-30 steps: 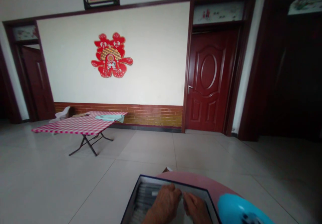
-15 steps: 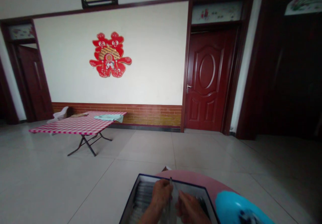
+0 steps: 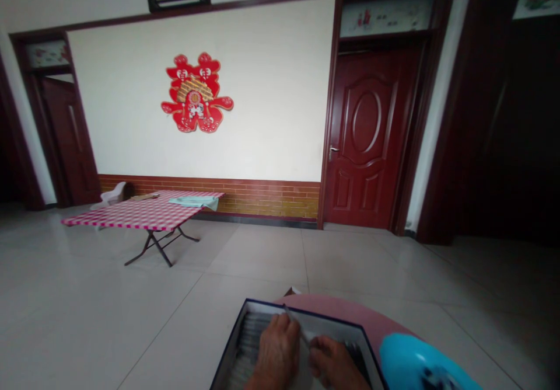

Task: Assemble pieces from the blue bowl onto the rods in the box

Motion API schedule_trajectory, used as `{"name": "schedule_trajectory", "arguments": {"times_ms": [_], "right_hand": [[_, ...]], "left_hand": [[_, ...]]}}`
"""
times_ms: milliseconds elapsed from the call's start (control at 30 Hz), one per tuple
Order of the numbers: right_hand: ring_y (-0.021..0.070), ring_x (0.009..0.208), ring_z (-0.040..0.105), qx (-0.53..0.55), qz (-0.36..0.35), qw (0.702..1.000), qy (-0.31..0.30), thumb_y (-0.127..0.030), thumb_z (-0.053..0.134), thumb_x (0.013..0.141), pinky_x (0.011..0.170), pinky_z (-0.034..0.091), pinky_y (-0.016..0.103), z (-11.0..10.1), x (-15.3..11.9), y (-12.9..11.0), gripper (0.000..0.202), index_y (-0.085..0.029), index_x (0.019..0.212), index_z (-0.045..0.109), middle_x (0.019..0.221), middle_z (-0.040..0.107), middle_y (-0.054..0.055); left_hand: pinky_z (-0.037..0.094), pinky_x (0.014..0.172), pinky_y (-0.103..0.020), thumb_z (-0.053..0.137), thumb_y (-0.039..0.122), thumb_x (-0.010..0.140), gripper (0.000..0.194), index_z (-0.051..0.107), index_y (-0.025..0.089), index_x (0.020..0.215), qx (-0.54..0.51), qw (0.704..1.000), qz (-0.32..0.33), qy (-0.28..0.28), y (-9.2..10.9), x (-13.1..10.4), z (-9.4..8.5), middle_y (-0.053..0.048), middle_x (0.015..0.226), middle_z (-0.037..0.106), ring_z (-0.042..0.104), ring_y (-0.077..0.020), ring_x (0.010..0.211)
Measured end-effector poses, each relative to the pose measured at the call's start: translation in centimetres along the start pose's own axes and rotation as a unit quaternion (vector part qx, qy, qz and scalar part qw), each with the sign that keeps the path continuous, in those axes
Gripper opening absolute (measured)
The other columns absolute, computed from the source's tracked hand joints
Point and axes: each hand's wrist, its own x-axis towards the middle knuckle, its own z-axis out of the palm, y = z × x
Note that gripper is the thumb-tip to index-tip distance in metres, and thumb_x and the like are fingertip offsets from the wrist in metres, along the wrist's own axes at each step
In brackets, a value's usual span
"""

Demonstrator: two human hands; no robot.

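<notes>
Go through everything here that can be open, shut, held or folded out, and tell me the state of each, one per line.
Box: open, no lid on it.
Left hand: inside the box, pinching a thin rod.
Right hand: inside the box, grip unclear.
Red door: shut.
Left doorway's door: ajar.
Folding table: unfolded, standing, checked cloth on it.

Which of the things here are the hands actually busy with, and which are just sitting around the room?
In hand:
left hand and right hand, together holding a thin rod
open dark-rimmed box of grey rows, under both hands
pink round table bearing the box

Lying about:
blue round object
checked folding table
pale cloth on it
red wall ornament
</notes>
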Motion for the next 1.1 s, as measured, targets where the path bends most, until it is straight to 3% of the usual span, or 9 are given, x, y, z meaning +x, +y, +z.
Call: {"name": "schedule_trajectory", "arguments": {"times_ms": [67, 133, 267, 467, 567, 667, 800, 967, 1100], "right_hand": [[0.0082, 0.043, 0.044, -0.013, -0.017, 1.0, -0.014, -0.032, 0.048, 0.064, 0.042, 0.028, 0.021, 0.1, -0.1, -0.1, 0.018, -0.017, 0.071, 0.057, 0.053, 0.053, -0.004], [0.0085, 0.044, 0.045, -0.013, -0.028, 0.999, -0.03, -0.033, 0.049, 0.067, 0.043, 0.03, 0.021, 0.1, -0.3, -0.2, 0.018, -0.017, 0.068, 0.057, 0.053, 0.053, -0.003], [0.0093, 0.044, 0.046, 0.002, -0.016, 0.999, -0.035, -0.038, 0.051, 0.069, 0.044, 0.031, 0.022, 0.1, -0.5, -0.4, 0.022, -0.017, 0.069, 0.057, 0.054, 0.055, -0.002], [0.0203, 0.073, 0.064, 0.063, 0.0, 0.988, 0.145, -0.048, 0.058, 0.065, 0.055, 0.043, 0.026, -1.4, -0.3, -1.2, 0.046, -0.017, 0.098, 0.061, 0.083, 0.069, 0.008], [0.0217, 0.076, 0.065, 0.064, 0.004, 0.984, 0.164, -0.047, 0.055, 0.066, 0.059, 0.046, 0.028, -1.9, -0.2, -1.3, 0.045, -0.017, 0.098, 0.062, 0.089, 0.069, 0.009], [0.0214, 0.072, 0.064, 0.025, -0.012, 0.988, 0.153, -0.044, 0.052, 0.067, 0.058, 0.046, 0.029, -1.8, -0.1, -0.9, 0.04, -0.017, 0.094, 0.064, 0.083, 0.069, 0.008], [0.0202, 0.07, 0.063, -0.093, -0.101, 0.983, 0.12, -0.033, 0.05, 0.069, 0.066, 0.046, 0.029, -0.9, -0.2, -0.5, 0.025, -0.017, 0.078, 0.067, 0.074, 0.069, 0.005], [0.0166, 0.072, 0.061, -0.266, -0.183, 0.945, 0.054, -0.015, 0.05, 0.069, 0.068, 0.043, 0.025, 1.4, -1.3, -0.2, 0.021, -0.017, 0.074, 0.07, 0.076, 0.069, 0.005], [0.0152, 0.074, 0.061, -0.346, -0.19, 0.919, -0.019, -0.011, 0.05, 0.07, 0.068, 0.042, 0.023, 3.1, -2.1, -0.3, 0.025, -0.019, 0.077, 0.072, 0.08, 0.069, 0.005]], "left_hand": [[0.041, 0.085, -0.037, 0.053, 0.027, 0.084, 0.016, 0.061, 0.022, 0.097, 0.08, 0.988, 0.12, -0.053, 0.4, -0.4, -0.2, -0.008, 0.103, 0.062, 0.052, -0.0265, 0.1], [0.042, 0.085, -0.036, 0.053, 0.03, 0.086, 0.016, 0.059, 0.022, 0.099, 0.119, 0.975, 0.161, -0.1, 0.6, -0.5, -0.1, -0.006, 0.101, 0.062, 0.052, -0.0251, 0.099], [0.044, 0.081, -0.034, 0.05, 0.026, 0.089, 0.013, 0.059, 0.021, 0.098, 0.17, 0.961, 0.155, -0.154, 0.4, 0.1, -0.3, -0.005, 0.095, 0.064, 0.055, -0.0232, 0.093], [0.045, 0.078, -0.031, 0.045, 0.018, 0.09, 0.017, 0.059, 0.02, 0.099, 0.21, 0.961, 0.102, -0.146, -1.9, 1.7, -2.1, -0.006, 0.096, 0.063, 0.057, -0.0219, 0.092], [0.045, 0.08, -0.031, 0.043, 0.014, 0.088, 0.021, 0.061, 0.019, 0.098, 0.219, 0.965, 0.058, -0.135, -3.2, 2.3, -2.4, -0.008, 0.103, 0.062, 0.056, -0.0226, 0.098], [0.045, 0.079, -0.031, 0.04, 0.009, 0.087, 0.025, 0.062, 0.017, 0.097, 0.221, 0.967, 0.034, -0.125, -4.1, 2.5, -2.2, -0.01, 0.103, 0.061, 0.055, -0.0233, 0.1], [0.045, 0.08, -0.029, 0.038, 0.007, 0.086, 0.03, 0.06, 0.018, 0.103, 0.216, 0.97, 0.012, -0.111, -4.3, 2.2, -1.9, -0.009, 0.108, 0.059, 0.053, -0.0219, 0.104], [0.045, 0.079, -0.028, 0.038, 0.01, 0.088, 0.028, 0.06, 0.02, 0.102, 0.205, 0.974, 0.003, -0.1, -4.1, 1.9, -2.4, -0.007, 0.107, 0.059, 0.052, -0.0211, 0.104], [0.045, 0.078, -0.028, 0.039, 0.012, 0.089, 0.026, 0.062, 0.019, 0.099, 0.193, 0.978, -0.003, -0.083, -4.0, 1.8, -3.0, -0.008, 0.103, 0.06, 0.054, -0.0211, 0.1]]}}
